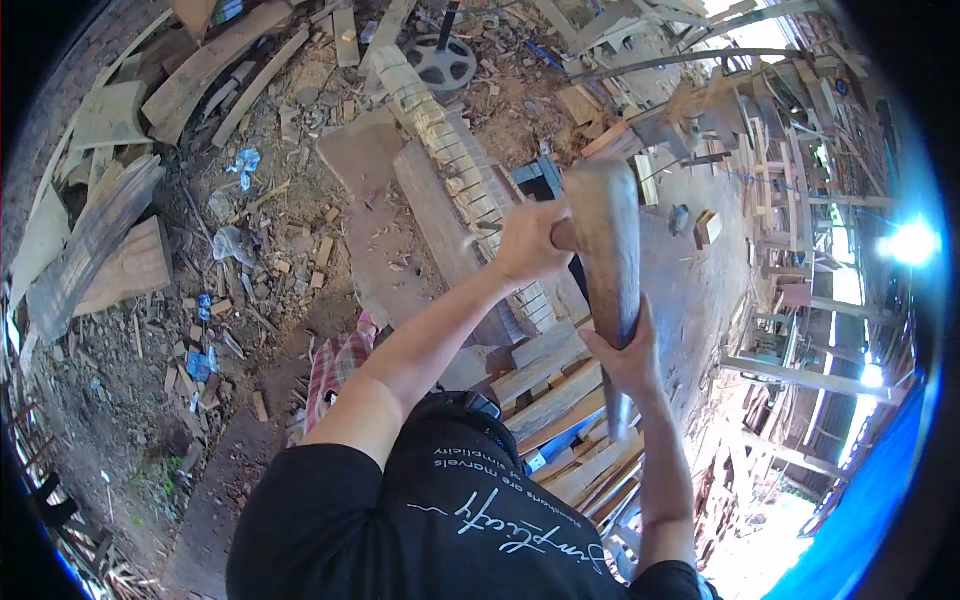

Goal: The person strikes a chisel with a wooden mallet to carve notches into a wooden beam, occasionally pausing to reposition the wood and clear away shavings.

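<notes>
A large wooden mallet [605, 235] is held up in front of my chest. Its thick, worn head is widest at the top and tapers downward. My left hand [537, 242] is closed round the short handle, right beside the head. Lower down, my right hand [630, 360] grips the tapering end, thumb on the left and fingers along the right side. A grey, blade-like strip [616, 415] juts out below my right hand; I cannot tell whether it belongs to the mallet. Beyond my left wrist lies a long timber [445, 150] with evenly spaced cuts across it.
Planks [545, 400] are stacked close by my body. Wood chips and offcuts litter the ground at left, with curved timbers [95, 240] beyond them. A spoked wheel [440, 62] lies at the far end of the cut timber. Wooden framing [800, 200] stands along the right.
</notes>
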`<state>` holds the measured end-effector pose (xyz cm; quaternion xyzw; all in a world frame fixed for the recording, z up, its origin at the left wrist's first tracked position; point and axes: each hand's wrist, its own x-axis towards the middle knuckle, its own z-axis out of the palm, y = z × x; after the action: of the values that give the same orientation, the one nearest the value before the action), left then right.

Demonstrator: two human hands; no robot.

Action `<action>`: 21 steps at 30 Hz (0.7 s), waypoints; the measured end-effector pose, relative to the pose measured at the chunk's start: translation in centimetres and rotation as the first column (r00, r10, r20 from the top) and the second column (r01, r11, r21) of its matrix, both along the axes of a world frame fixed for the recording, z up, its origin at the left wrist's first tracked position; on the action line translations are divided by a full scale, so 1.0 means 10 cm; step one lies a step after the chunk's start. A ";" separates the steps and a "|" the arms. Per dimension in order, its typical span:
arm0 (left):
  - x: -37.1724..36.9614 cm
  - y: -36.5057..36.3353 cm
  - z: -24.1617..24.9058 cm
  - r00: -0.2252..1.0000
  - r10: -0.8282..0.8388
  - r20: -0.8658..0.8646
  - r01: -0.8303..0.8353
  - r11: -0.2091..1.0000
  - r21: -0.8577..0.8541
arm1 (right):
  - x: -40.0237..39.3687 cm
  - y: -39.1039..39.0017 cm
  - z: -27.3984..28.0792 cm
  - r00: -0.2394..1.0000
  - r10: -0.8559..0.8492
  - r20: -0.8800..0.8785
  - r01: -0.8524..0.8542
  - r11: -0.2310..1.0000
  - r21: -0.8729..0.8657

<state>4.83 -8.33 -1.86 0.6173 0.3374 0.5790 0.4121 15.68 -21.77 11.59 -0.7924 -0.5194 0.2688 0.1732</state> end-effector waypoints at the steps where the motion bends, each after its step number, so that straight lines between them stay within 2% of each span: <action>1: 0.01 0.04 0.03 0.999 -0.034 0.012 0.034 0.999 0.018 | 0.19 -0.09 -0.19 0.995 0.028 0.096 -0.031 0.999 0.038; 2: 0.02 0.12 0.05 1.000 -0.012 0.017 0.011 0.999 0.030 | 0.17 0.00 -0.04 0.994 0.048 0.102 -0.054 0.997 0.049; 4: 0.02 0.04 0.04 0.998 -0.016 -0.061 0.015 1.000 -0.005 | 0.04 -0.05 0.34 0.996 -0.083 -0.032 0.085 0.993 0.077; 6: 0.03 0.08 0.05 0.996 0.007 -0.088 -0.006 1.000 0.012 | 0.31 -0.22 0.44 0.973 -0.187 -0.139 0.220 0.931 0.291; 8: 0.04 0.12 0.03 0.999 0.022 -0.045 -0.023 0.999 -0.030 | 0.28 -0.17 0.86 0.966 -0.082 -0.246 0.181 0.891 0.416; 10: 0.04 0.13 0.03 0.998 0.042 -0.056 -0.044 0.999 -0.027 | 0.04 -0.05 0.89 0.910 0.088 -0.405 0.249 0.663 0.706; 12: 0.04 0.12 0.02 0.995 0.076 -0.063 -0.077 0.997 -0.020 | 0.03 -0.08 0.74 0.892 0.084 -0.444 0.294 0.639 0.711; 14: 0.02 0.05 -0.03 0.998 0.063 0.001 -0.062 0.985 0.160 | 0.21 -0.21 0.44 0.960 -0.037 -0.278 0.217 0.726 0.653; 15: 0.00 0.03 -0.01 0.997 0.072 -0.001 -0.071 0.985 0.158 | 0.04 -0.20 0.40 0.934 -0.101 -0.343 0.304 0.731 0.612; 17: 0.02 -0.03 0.02 1.000 0.025 -0.002 -0.022 0.932 0.361 | 0.01 -0.23 0.29 0.921 -0.091 -0.378 0.311 0.756 0.576; 21: 0.06 -0.08 0.10 0.999 0.051 0.007 -0.051 0.959 0.278 | 0.10 -0.29 0.20 0.905 -0.101 -0.412 0.329 0.780 0.532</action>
<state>5.44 -9.13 -0.90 0.6601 0.2688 0.6310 0.3062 16.71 -24.72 13.59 -0.6904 -0.4403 0.2130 0.5330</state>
